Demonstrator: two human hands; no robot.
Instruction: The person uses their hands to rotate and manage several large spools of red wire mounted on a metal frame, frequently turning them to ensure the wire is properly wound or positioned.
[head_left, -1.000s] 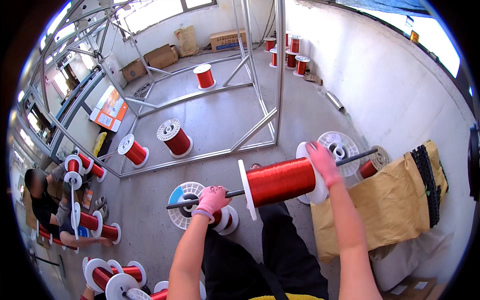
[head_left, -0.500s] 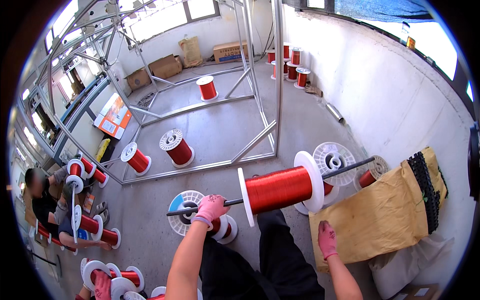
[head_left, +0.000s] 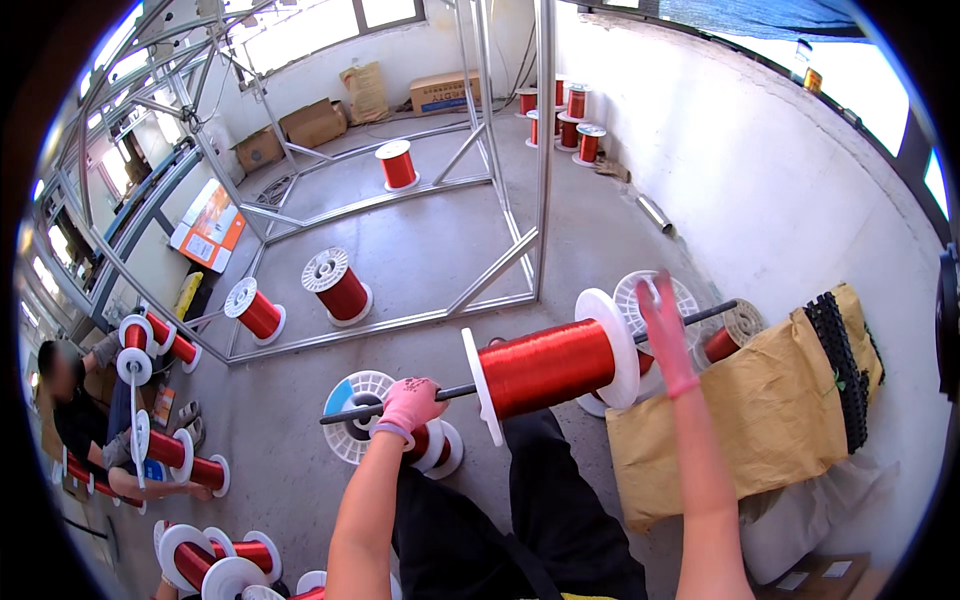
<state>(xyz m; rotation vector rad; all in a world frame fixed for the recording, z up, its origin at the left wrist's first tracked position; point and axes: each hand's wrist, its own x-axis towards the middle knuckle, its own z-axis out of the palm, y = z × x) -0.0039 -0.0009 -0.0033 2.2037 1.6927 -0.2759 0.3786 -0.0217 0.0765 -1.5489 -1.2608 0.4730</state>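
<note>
A large spool [head_left: 548, 368] of red wire with white flanges sits on a dark rod [head_left: 350, 413] that runs through its core. My pink-gloved left hand [head_left: 411, 403] is closed round the rod, left of the spool. Beyond the other flange, my pink-gloved right hand [head_left: 668, 335] is raised beside the rod's right part, slightly blurred, fingers stretched out and holding nothing visible. Below the rod's left end stands a white-flanged spool [head_left: 345, 440] with a blue patch on top. Another upright spool [head_left: 655, 290] is partly hidden behind my right hand.
A tan sack [head_left: 740, 440] lies at the right by the wall. Ahead stands a metal frame [head_left: 400, 333], with red-wire spools [head_left: 337, 287] on the floor inside it. At left a co-worker [head_left: 75, 400] sits among more spools [head_left: 170, 450].
My right hand has risen from over the tan sack to beside the rod, right of the spool. My left hand keeps its hold on the rod. The whole view has shifted slightly.
</note>
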